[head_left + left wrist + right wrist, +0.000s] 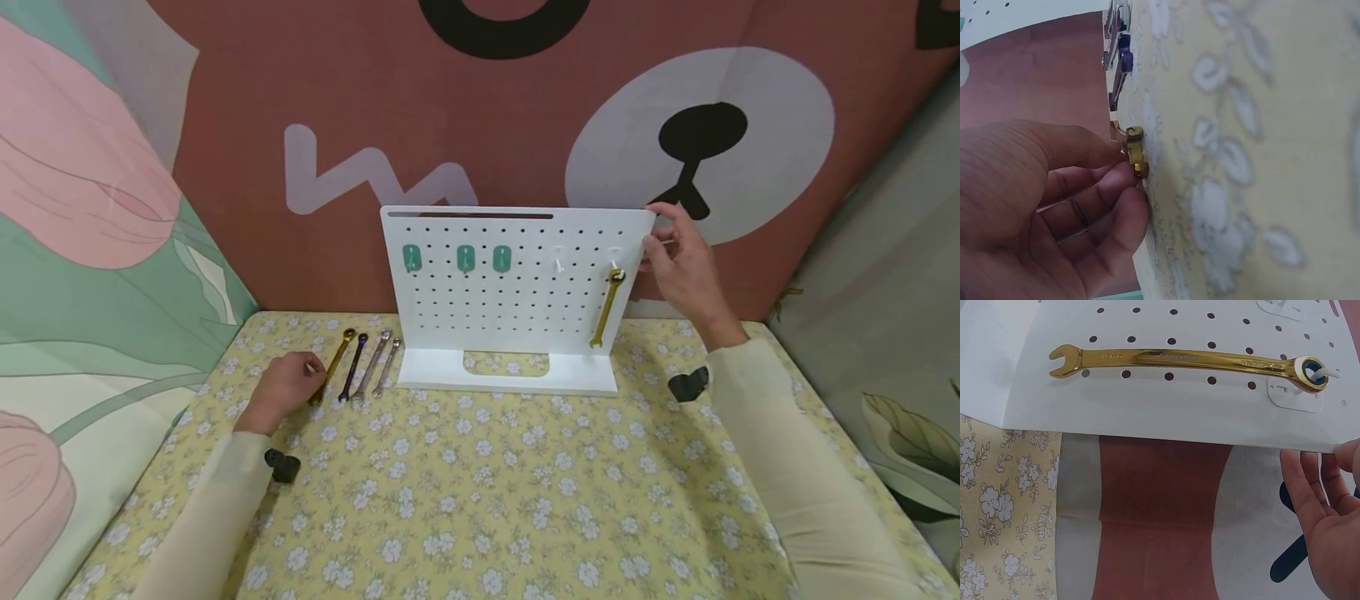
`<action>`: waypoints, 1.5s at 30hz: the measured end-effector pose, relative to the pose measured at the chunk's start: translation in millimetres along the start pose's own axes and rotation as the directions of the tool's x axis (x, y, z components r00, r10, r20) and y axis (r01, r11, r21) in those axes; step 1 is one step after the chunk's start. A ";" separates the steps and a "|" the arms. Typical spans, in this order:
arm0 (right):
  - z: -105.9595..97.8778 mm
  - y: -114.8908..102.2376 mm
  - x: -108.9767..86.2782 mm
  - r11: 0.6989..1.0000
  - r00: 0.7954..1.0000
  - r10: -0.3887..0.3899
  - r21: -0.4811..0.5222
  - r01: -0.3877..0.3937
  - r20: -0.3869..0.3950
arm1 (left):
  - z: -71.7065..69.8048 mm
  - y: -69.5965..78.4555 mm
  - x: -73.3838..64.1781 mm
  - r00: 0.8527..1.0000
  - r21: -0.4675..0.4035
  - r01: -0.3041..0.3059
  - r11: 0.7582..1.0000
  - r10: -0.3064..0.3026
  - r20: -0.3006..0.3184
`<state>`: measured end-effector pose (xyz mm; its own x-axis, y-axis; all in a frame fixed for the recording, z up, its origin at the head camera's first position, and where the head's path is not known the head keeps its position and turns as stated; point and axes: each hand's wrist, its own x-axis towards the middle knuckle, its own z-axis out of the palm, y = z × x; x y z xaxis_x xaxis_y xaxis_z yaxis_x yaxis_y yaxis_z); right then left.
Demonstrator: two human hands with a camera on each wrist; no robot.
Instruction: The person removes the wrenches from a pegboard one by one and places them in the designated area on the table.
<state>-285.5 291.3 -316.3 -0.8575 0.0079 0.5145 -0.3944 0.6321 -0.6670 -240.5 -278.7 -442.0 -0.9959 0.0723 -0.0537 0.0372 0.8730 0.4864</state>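
On the flowered cloth at the left, my left hand [283,387] pinches the near end of a gold combination wrench [1135,153] between thumb and fingers. Lying beside it are a dark purple wrench [352,367] and two silver wrenches, one larger [371,367] and one smaller [387,367]. My right hand [686,271] grips the upper right edge of a white pegboard [525,340], thumb in front and fingers around the side. Another gold wrench [1179,359] hangs by its ring end from a white hook [1329,374] on the board's right side.
Three green hooks, at the left [412,257], middle [465,258] and right [502,258], and another white hook [558,262] sit on the board. Its flat base [510,383] rests on the cloth-covered table [450,500]. A printed curtain [337,250] hangs close behind.
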 end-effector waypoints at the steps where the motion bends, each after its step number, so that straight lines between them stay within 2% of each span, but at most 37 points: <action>1: 0.1 0.1 -0.1 1.000 1.000 0.001 -0.001 -0.001 0.001 | 0.1 0.4 -0.5 1.000 0.006 -0.006 1.000 0.006 -0.003; 6: 1.1 0.4 -0.3 1.000 1.000 0.003 0.000 -0.003 0.001 | 1.0 9.6 -4.2 0.998 0.041 -0.053 0.998 0.054 -0.023; 11: 1.8 1.0 0.0 1.000 1.000 -0.001 0.010 0.001 0.004 | 2.0 32.2 -7.4 0.993 0.049 -0.106 0.993 0.109 -0.051; 15: 1.7 2.0 0.5 1.000 1.000 -0.006 0.029 0.006 0.003 | 4.8 52.9 -8.8 0.981 0.013 -0.183 0.983 0.183 -0.064; 21: 1.9 2.1 0.5 1.000 1.000 0.004 0.019 -0.004 -0.003 | 18.1 89.9 -12.3 0.958 -0.094 -0.287 0.953 0.284 -0.046; 26: 3.3 2.4 0.5 1.000 1.000 0.003 0.022 -0.003 -0.005 | 35.3 127.7 -13.9 0.924 -0.182 -0.380 0.907 0.382 -0.027; 30: 2.0 2.8 0.2 1.000 1.000 -0.001 0.022 0.001 -0.009 | 52.7 159.8 -8.4 0.891 -0.306 -0.438 0.845 0.453 -0.025; 32: 1.3 3.9 -0.2 1.000 1.000 -0.001 0.026 0.001 -0.013 | 63.2 176.8 -3.3 0.879 -0.370 -0.449 0.813 0.477 -0.019; 35: 0.8 3.4 -0.9 1.000 1.000 0.001 0.028 -0.001 -0.013 | 78.6 203.1 4.5 0.869 -0.433 -0.446 0.783 0.495 0.001; 39: 2.1 2.5 -0.6 1.000 1.000 0.000 0.030 0.000 -0.010 | 98.2 235.2 15.4 0.865 -0.465 -0.442 0.767 0.502 0.007; 45: 3.0 2.0 0.8 1.000 1.000 -0.001 0.029 0.002 -0.027 | 125.4 275.8 33.2 0.873 -0.490 -0.444 0.750 0.486 -0.047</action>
<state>-288.0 290.2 -318.9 -0.8478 0.0280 0.5296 -0.4054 0.6095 -0.6812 -253.1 25.0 -419.0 -0.8552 0.4644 0.2301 0.4294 0.3864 0.8163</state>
